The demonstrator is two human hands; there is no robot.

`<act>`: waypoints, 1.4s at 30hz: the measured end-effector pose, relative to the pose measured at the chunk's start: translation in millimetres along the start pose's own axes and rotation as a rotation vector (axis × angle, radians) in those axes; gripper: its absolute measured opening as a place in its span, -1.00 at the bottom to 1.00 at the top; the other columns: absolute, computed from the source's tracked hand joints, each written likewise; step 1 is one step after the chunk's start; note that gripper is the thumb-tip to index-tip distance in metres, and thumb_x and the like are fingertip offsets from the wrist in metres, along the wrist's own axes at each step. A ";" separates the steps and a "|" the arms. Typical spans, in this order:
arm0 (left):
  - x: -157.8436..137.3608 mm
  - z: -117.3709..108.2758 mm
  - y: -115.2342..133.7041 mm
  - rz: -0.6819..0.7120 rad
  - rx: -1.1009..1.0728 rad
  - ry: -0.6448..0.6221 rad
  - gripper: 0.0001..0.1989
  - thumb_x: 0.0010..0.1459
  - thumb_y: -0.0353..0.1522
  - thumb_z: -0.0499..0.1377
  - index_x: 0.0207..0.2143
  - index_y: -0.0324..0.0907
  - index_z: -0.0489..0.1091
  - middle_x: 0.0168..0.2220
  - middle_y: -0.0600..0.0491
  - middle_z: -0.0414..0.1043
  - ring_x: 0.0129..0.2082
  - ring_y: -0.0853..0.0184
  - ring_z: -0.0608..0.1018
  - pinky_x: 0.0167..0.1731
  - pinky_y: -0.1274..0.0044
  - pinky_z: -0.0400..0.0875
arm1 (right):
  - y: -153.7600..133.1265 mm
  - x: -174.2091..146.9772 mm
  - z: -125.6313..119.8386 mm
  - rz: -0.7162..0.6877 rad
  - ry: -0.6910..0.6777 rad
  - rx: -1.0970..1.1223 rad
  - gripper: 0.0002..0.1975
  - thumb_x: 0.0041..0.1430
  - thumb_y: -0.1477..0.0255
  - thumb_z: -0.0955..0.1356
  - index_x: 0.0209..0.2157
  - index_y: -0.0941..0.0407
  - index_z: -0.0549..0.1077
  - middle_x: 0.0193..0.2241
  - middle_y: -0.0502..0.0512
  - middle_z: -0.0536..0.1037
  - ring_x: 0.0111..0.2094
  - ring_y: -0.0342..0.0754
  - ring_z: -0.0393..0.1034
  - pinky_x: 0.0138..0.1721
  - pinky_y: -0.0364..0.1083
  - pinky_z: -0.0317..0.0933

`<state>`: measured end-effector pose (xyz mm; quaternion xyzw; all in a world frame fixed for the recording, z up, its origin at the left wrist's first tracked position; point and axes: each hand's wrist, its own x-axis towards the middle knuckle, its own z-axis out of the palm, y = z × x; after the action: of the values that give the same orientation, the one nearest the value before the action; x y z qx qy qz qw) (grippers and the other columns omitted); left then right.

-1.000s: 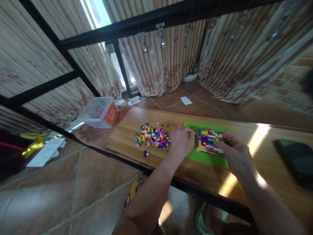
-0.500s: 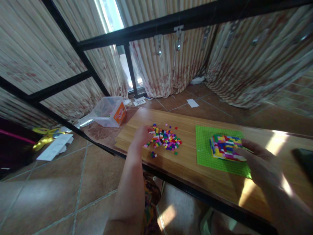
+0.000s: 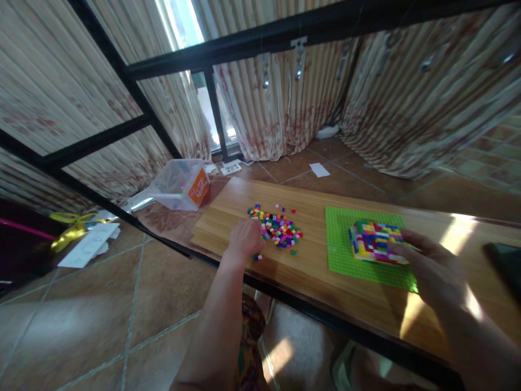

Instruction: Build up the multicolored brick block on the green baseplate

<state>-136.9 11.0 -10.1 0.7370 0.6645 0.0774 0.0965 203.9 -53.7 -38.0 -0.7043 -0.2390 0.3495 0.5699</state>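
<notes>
A heap of small multicoloured building bricks (image 3: 280,231) lies on the wooden tabletop. My left hand (image 3: 246,237) is down at its near left edge, closed, with the fingertips and anything in them hidden behind the knuckles. Further right, a rectangular structure of stacked bricks (image 3: 376,243) in many colours stands on a green studded baseplate (image 3: 337,255). My right hand (image 3: 433,266) grips this structure at its right end, with thumb and fingers around it; part of that end is covered by the hand.
A clear plastic bin (image 3: 175,187) with an orange label sits beyond the table's left end. The wooden table (image 3: 309,277) has a dark object (image 3: 504,266) at its right. Black metal bars (image 3: 244,46) cross above and left. White paper (image 3: 319,170) lies on the tiled floor.
My left hand has moved a little right and toward me along the heap, uncovering bricks on its far left side. My right hand stays at the brick structure.
</notes>
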 end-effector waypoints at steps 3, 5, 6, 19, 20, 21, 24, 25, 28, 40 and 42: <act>0.3 2.8 6.9 -0.002 0.002 0.011 -0.84 -0.04 -0.52 0.24 -0.37 -0.14 0.53 -0.30 -0.15 0.57 -0.16 0.03 0.59 -0.16 0.34 0.45 | 0.3 0.2 0.5 -0.008 -0.011 0.012 -0.43 -0.43 0.41 0.58 -0.20 0.04 0.61 -0.43 0.04 0.63 -0.56 -0.06 0.47 -0.56 -0.14 0.40; 0.5 4.9 13.1 -0.003 0.016 0.018 -0.82 0.01 -0.52 0.21 -0.33 -0.15 0.54 -0.28 -0.17 0.57 -0.14 0.02 0.59 -0.16 0.33 0.45 | -1.5 -1.2 2.2 0.007 0.002 0.038 -0.46 -0.41 0.42 0.58 -0.21 0.07 0.60 -0.44 0.05 0.62 -0.56 -0.08 0.47 -0.55 -0.16 0.40; 0.7 5.9 16.2 -0.004 0.028 0.018 -0.81 0.03 -0.52 0.19 -0.31 -0.16 0.55 -0.28 -0.18 0.57 -0.13 0.02 0.59 -0.17 0.34 0.45 | -2.6 -2.1 3.1 0.013 0.007 0.049 -0.47 -0.40 0.42 0.57 -0.22 0.08 0.59 -0.44 0.05 0.62 -0.55 -0.09 0.47 -0.55 -0.18 0.39; 8.9 2.0 11.0 -0.059 0.020 0.029 -0.75 0.14 -0.48 0.13 -0.14 -0.19 0.52 -0.12 -0.13 0.56 -0.05 0.13 0.56 -0.02 0.41 0.42 | 0.9 0.9 0.9 -0.017 -0.062 0.061 -0.44 -0.34 0.38 0.58 -0.16 0.09 0.57 -0.43 -0.03 0.63 -0.53 -0.19 0.49 -0.50 -0.30 0.40; 8.9 0.4 9.8 -0.059 0.020 0.023 -0.74 0.14 -0.47 0.14 -0.12 -0.20 0.52 -0.10 -0.13 0.56 -0.04 0.13 0.56 -0.01 0.40 0.42 | -0.3 0.0 1.4 -0.020 -0.057 0.059 -0.45 -0.35 0.39 0.58 -0.17 0.09 0.57 -0.44 -0.04 0.63 -0.53 -0.19 0.49 -0.51 -0.30 0.40; 8.8 -1.0 8.7 -0.055 0.019 0.015 -0.73 0.14 -0.47 0.15 -0.11 -0.20 0.51 -0.08 -0.14 0.55 -0.04 0.13 0.56 0.00 0.40 0.41 | -1.6 -1.0 1.8 -0.022 -0.054 0.060 -0.46 -0.35 0.40 0.58 -0.18 0.09 0.58 -0.44 -0.04 0.63 -0.54 -0.19 0.49 -0.51 -0.30 0.40; 9.4 -2.6 4.7 -0.018 0.005 -0.018 -0.69 0.09 -0.49 0.19 -0.08 -0.22 0.51 -0.05 -0.12 0.53 -0.03 0.14 0.55 0.03 0.43 0.39 | -3.4 -1.9 2.5 -0.025 -0.053 0.066 -0.50 -0.33 0.40 0.58 -0.21 0.09 0.57 -0.44 -0.04 0.62 -0.54 -0.20 0.49 -0.52 -0.31 0.38; 9.9 -2.1 3.1 -0.005 -0.003 -0.029 -0.68 0.08 -0.50 0.20 -0.08 -0.22 0.50 -0.05 -0.12 0.53 -0.03 0.15 0.55 0.04 0.43 0.39 | -2.7 -1.3 2.4 -0.029 -0.055 0.066 -0.50 -0.32 0.40 0.58 -0.21 0.10 0.57 -0.44 -0.04 0.62 -0.53 -0.21 0.49 -0.51 -0.32 0.38; 12.6 1.0 -3.0 0.014 -0.024 -0.034 -0.61 0.05 -0.49 0.24 -0.02 -0.23 0.49 -0.04 -0.13 0.52 -0.02 0.14 0.54 0.05 0.42 0.38 | 3.0 3.0 1.1 -0.056 -0.063 0.046 -0.51 -0.27 0.38 0.57 -0.18 0.10 0.57 -0.40 -0.02 0.63 -0.49 -0.19 0.50 -0.48 -0.30 0.40; 20.1 2.0 -14.6 -0.023 0.010 -0.020 -0.39 -0.01 -0.32 0.35 0.12 -0.30 0.40 0.05 -0.23 0.47 0.06 0.06 0.49 0.06 0.37 0.34 | 11.2 9.2 -1.7 -0.080 -0.068 0.029 -0.46 -0.27 0.34 0.57 -0.13 0.09 0.57 -0.31 0.03 0.64 -0.45 -0.16 0.50 -0.43 -0.23 0.42; 21.8 2.3 -13.8 -0.034 0.008 -0.028 -0.36 -0.01 -0.31 0.35 0.14 -0.32 0.38 0.03 -0.25 0.48 0.06 0.04 0.49 0.06 0.37 0.35 | 10.7 8.6 -0.9 -0.085 -0.069 0.043 -0.46 -0.28 0.34 0.57 -0.15 0.10 0.57 -0.31 0.05 0.64 -0.45 -0.13 0.50 -0.42 -0.20 0.43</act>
<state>-147.3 34.0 -16.0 0.7268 0.6759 0.0629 0.1042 209.5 -50.5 -50.1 -0.6685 -0.2806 0.3542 0.5907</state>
